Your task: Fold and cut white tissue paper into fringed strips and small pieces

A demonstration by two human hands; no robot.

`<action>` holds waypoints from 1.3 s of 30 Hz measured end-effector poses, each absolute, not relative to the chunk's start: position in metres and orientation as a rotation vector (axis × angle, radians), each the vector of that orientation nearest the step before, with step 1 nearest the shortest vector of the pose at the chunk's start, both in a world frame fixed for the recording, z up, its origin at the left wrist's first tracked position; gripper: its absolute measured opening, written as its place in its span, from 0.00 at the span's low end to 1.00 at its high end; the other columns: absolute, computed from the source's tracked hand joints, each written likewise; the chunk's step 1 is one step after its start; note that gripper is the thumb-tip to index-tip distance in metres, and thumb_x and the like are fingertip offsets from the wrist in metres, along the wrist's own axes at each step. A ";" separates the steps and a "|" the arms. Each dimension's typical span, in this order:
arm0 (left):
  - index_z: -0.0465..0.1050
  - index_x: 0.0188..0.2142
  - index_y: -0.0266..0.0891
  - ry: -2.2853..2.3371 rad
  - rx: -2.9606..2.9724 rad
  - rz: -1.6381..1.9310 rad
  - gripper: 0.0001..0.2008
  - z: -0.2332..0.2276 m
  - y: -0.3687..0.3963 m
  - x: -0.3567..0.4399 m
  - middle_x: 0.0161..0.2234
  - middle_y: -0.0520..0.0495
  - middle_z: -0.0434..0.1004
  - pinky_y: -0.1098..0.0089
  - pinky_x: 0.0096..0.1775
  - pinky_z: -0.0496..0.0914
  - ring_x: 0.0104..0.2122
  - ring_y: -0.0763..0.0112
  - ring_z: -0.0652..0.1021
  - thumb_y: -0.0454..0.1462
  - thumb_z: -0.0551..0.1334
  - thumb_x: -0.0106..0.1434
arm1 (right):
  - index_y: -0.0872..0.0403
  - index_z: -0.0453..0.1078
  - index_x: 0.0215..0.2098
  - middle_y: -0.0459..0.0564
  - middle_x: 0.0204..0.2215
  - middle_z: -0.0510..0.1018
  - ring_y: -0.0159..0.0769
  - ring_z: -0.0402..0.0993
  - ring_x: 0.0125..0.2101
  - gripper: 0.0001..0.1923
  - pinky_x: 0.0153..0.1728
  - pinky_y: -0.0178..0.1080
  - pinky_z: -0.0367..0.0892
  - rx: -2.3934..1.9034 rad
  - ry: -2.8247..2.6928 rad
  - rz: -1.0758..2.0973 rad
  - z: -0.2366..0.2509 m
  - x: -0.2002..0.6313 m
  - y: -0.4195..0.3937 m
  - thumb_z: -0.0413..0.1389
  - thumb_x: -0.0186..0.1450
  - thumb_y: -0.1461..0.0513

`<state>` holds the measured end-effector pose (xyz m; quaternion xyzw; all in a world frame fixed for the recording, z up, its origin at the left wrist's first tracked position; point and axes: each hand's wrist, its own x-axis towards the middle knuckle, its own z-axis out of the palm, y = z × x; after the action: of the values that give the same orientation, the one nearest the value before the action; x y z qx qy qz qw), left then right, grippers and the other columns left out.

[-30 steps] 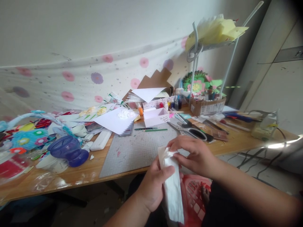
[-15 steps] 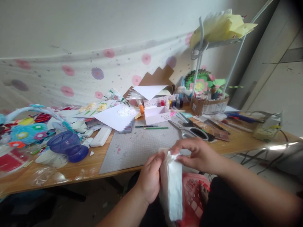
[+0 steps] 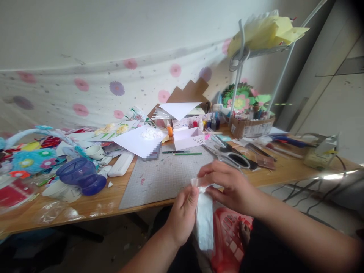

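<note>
A crinkled white packet [image 3: 204, 223] hangs upright below the table's front edge, with white soft material bunched at its top. My left hand [image 3: 183, 216] is closed round its upper left side, thumb pressed near the top. My right hand [image 3: 227, 185] bends over the top from the right, fingers and thumb pinched at the bunched white material; its fingertips are partly hidden. Behind my hands lies a grey cutting mat [image 3: 162, 182]. Large scissors [image 3: 230, 157] rest just beyond my right hand.
White fluffy bits [image 3: 152, 132] lie on a white sheet [image 3: 127, 144]. A small white box [image 3: 188, 139] and a green pencil [image 3: 187, 154] are at the mat's back. Left are a purple pot [image 3: 82, 176] and craft flowers. A red plastic stool [image 3: 227, 242] is below.
The packet has turned to show a narrower face, and its lower end has risen a little. My right hand has shifted slightly left at its top.
</note>
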<state>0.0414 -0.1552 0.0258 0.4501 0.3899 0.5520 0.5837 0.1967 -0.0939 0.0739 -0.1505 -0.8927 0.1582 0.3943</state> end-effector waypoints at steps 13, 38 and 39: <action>0.74 0.38 0.36 0.729 0.834 1.386 0.14 0.032 -0.154 0.042 0.37 0.45 0.76 0.68 0.42 0.64 0.42 0.65 0.72 0.39 0.52 0.65 | 0.54 0.69 0.37 0.52 0.37 0.74 0.36 0.67 0.36 0.07 0.36 0.40 0.65 -0.295 -2.240 0.175 0.074 0.196 -0.099 0.53 0.61 0.68; 0.74 0.42 0.36 1.151 1.243 1.200 0.17 0.044 -0.142 0.026 0.28 0.48 0.75 0.72 0.33 0.63 0.30 0.70 0.71 0.45 0.57 0.60 | 0.54 0.69 0.33 0.53 0.37 0.74 0.37 0.70 0.39 0.06 0.39 0.39 0.67 -0.403 -2.153 0.537 0.078 0.193 -0.093 0.55 0.58 0.70; 0.74 0.41 0.36 1.151 1.238 1.208 0.17 0.045 -0.142 0.026 0.29 0.48 0.76 0.72 0.33 0.63 0.30 0.69 0.72 0.45 0.58 0.60 | 0.54 0.69 0.32 0.53 0.38 0.74 0.37 0.70 0.40 0.06 0.40 0.40 0.66 -0.407 -2.149 0.529 0.078 0.192 -0.093 0.56 0.58 0.70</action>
<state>0.0262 -0.1417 0.0446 0.5134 0.4775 0.5012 0.5072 0.1923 -0.0927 0.0782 -0.1631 -0.8617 0.2121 0.4310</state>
